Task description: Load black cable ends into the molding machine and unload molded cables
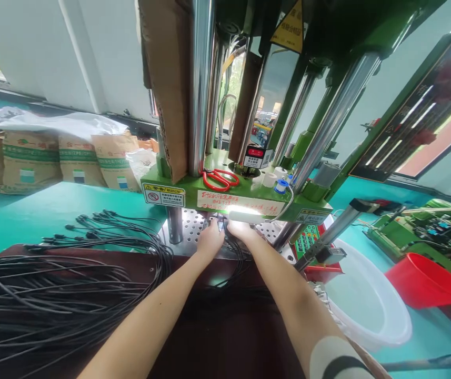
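Under the green press, both hands reach in over a perforated metal plate [267,229]. My left hand [210,237] is closed, its fingertips at the upper ends of a small bundle of black cables [236,255]. From the other side my right hand [241,230] closes on the same bundle, its fingers partly lost in glare from a bright lamp [244,215]. The cables hang down between my wrists over the front edge. What the fingertips touch at the cable ends is too small to make out.
Red-handled scissors [220,180] and a blue-and-white spool [281,186] lie on the green press ledge [193,184]. Many black cables [51,295] cover the left side. On the right stand a white tub [397,321], a red bucket [426,281] and a metal post [336,231].
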Demonstrator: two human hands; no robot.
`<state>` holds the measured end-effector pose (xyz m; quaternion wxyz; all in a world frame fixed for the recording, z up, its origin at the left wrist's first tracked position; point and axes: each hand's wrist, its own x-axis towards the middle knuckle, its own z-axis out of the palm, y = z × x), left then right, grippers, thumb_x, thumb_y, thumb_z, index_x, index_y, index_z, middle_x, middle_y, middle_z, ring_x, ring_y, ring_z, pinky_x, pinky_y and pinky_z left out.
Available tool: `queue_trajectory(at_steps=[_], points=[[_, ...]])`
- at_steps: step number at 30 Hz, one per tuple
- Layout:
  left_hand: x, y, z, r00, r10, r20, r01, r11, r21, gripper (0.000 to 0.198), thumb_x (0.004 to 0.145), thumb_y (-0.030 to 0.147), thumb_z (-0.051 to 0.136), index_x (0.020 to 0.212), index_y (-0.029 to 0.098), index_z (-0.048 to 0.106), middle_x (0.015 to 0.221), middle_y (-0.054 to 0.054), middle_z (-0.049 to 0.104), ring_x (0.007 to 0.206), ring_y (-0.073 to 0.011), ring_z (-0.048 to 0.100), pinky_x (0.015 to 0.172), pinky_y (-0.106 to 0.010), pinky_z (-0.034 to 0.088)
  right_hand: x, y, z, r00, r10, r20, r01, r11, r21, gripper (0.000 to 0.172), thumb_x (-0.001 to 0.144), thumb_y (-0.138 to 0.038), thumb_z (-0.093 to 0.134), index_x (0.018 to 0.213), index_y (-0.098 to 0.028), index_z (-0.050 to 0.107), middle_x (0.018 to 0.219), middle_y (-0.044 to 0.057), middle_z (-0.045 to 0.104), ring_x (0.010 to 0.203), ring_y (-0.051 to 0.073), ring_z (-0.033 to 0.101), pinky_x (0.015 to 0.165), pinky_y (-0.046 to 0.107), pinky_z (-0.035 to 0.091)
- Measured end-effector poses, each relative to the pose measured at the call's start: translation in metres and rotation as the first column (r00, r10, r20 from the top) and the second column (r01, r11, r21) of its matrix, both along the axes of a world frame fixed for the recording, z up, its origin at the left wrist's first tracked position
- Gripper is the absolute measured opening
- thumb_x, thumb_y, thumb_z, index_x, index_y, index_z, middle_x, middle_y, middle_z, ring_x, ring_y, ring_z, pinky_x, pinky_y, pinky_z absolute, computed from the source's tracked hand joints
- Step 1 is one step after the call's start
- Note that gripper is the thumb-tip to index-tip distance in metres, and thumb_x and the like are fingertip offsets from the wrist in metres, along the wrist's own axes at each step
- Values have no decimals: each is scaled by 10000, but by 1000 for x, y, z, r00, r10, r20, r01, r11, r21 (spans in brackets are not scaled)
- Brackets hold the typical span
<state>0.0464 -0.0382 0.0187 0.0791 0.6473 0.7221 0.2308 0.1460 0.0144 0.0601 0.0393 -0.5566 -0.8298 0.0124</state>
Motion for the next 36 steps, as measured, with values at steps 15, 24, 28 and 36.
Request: queue_trajectory(at_steps=[15, 24, 28, 36], points=[[-3, 15, -2, 996, -19, 87, 19, 1000, 3, 351, 823, 165, 352, 1124, 117, 525, 924, -136, 663, 905, -245, 621, 783, -337, 437, -4, -4, -6, 998, 59, -17, -58, 997, 42, 312, 897, -193, 323, 1116, -167, 543, 1042, 98, 630, 952, 204, 566, 888, 315, 377], [-7, 14, 4, 998, -18, 60, 19, 999, -26, 321, 864, 222, 313, 1076, 137, 539, 884, -139, 667, 851, -256, 630, 724, -338, 439, -6, -26, -11, 990, 114, 85, -123, 987, 102, 299, 869, -188, 355, 1057, -131, 580, 1010, 152, 640, 915, 249, 600, 794, 340, 450], [-9, 13, 8, 998, -34, 47, 35, 999, -35, 336, 882, 269, 289, 1053, 159, 557, 870, -120, 672, 842, -242, 631, 700, -318, 435, -15, -26, -11, 991, 83, 108, -94, 991, 95, 269, 825, -98, 379, 986, -112, 594, 912, 155, 663, 840, 249, 628, 708, 324, 484], [-9, 18, 10, 999, -36, 33, 38, 997, -61, 381, 892, 306, 256, 1044, 174, 580, 852, -113, 673, 827, -240, 632, 700, -321, 440, -17, -21, -13, 990, 37, 137, -53, 991, 122, 268, 857, -120, 347, 986, -105, 582, 894, 165, 660, 849, 244, 629, 771, 344, 481]])
